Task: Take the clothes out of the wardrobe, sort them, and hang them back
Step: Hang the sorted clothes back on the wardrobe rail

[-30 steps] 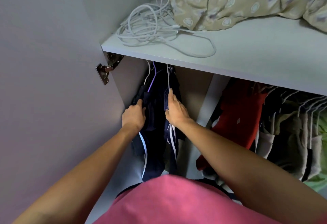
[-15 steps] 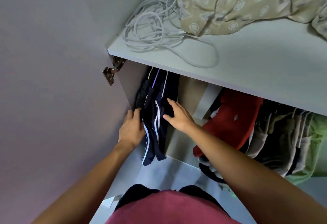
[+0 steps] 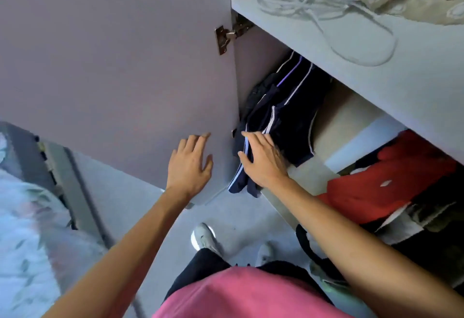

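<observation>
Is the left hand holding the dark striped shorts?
No, the left hand is spread open in front of the wardrobe door, apart from the dark striped shorts, which only the right hand touches.

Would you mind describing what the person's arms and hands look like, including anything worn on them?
Both forearms are bare up to the picture's bottom edge, with no sleeve showing. The left hand and right hand wear no gloves, and no watch, bracelet or ring shows on the wrists or fingers. The pink top covers the torso; its sleeves are out of view.
</observation>
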`<state>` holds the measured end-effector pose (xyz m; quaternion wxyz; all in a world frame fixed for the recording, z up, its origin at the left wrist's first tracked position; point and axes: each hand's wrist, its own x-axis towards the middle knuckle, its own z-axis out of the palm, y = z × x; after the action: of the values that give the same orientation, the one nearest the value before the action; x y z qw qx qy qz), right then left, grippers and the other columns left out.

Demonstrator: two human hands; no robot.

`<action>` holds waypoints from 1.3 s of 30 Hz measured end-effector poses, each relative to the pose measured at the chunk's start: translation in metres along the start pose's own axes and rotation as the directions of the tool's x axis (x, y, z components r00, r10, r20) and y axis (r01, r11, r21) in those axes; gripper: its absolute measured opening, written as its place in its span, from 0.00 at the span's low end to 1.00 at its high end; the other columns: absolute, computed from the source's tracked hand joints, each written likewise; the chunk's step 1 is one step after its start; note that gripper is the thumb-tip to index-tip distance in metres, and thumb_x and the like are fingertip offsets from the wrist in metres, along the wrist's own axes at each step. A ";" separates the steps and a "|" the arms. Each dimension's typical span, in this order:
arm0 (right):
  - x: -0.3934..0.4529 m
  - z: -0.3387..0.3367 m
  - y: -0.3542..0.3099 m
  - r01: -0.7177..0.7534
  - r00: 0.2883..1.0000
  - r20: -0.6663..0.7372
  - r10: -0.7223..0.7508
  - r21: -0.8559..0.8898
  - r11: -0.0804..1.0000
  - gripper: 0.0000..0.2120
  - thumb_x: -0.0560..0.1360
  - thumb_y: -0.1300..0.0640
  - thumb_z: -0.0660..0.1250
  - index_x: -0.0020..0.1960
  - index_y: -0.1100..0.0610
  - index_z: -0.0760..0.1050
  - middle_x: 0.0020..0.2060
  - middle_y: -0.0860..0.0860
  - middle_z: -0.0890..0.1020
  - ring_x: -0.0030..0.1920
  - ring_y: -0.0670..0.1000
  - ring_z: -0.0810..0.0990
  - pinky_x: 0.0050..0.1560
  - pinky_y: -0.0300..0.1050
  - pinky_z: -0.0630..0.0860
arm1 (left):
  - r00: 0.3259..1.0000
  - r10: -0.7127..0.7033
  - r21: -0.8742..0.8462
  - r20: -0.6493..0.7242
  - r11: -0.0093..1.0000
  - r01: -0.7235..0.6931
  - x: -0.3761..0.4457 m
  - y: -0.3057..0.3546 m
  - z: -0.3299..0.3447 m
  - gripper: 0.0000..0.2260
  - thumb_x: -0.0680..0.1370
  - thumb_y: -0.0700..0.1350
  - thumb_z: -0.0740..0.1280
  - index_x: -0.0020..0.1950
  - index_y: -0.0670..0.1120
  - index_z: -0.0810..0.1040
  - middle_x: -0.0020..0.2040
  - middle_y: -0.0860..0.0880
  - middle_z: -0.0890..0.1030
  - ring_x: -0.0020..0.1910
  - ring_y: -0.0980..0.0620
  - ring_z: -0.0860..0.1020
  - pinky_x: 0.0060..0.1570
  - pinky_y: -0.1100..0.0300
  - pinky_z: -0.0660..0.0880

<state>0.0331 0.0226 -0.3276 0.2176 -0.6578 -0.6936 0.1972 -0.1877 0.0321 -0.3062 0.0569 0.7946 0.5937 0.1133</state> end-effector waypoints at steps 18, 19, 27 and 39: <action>-0.111 0.197 -0.330 0.661 0.640 0.398 -0.658 0.153 0.735 0.27 0.77 0.43 0.64 0.74 0.51 0.71 0.66 0.48 0.77 0.66 0.55 0.72 0.64 0.57 0.73 | 0.535 -0.818 -0.056 -0.213 0.557 0.829 -0.388 -0.203 -0.080 0.28 0.78 0.55 0.62 0.77 0.49 0.71 0.68 0.47 0.76 0.66 0.42 0.72 0.58 0.44 0.73; -0.125 0.212 -0.351 0.676 0.612 0.412 -0.675 0.170 0.717 0.27 0.77 0.43 0.65 0.74 0.50 0.71 0.66 0.48 0.76 0.66 0.55 0.72 0.63 0.56 0.73 | 0.494 -0.847 -0.064 -0.197 0.514 0.855 -0.413 -0.215 -0.080 0.28 0.78 0.56 0.61 0.77 0.49 0.71 0.69 0.46 0.76 0.66 0.41 0.73 0.58 0.44 0.74; -0.219 0.318 -0.498 0.793 0.310 0.530 -0.790 0.315 0.522 0.27 0.78 0.42 0.65 0.75 0.49 0.70 0.69 0.46 0.74 0.70 0.52 0.69 0.67 0.52 0.70 | 0.211 -0.961 -0.121 -0.179 0.234 0.965 -0.565 -0.284 -0.091 0.28 0.79 0.57 0.59 0.79 0.51 0.68 0.72 0.47 0.74 0.70 0.42 0.72 0.59 0.43 0.74; -0.295 0.438 -0.635 0.811 -0.208 0.582 -0.786 0.552 0.195 0.26 0.80 0.42 0.64 0.76 0.50 0.69 0.71 0.46 0.72 0.71 0.52 0.68 0.65 0.54 0.69 | -0.327 -0.930 -0.210 -0.166 -0.291 0.934 -0.696 -0.295 -0.095 0.27 0.81 0.56 0.59 0.80 0.49 0.67 0.74 0.47 0.73 0.73 0.45 0.70 0.66 0.43 0.74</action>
<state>-0.7260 -0.3024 -0.3473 -0.0582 0.1117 -0.9541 0.2717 -0.6738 -0.5525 -0.3590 0.0390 -0.0309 0.9911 0.1236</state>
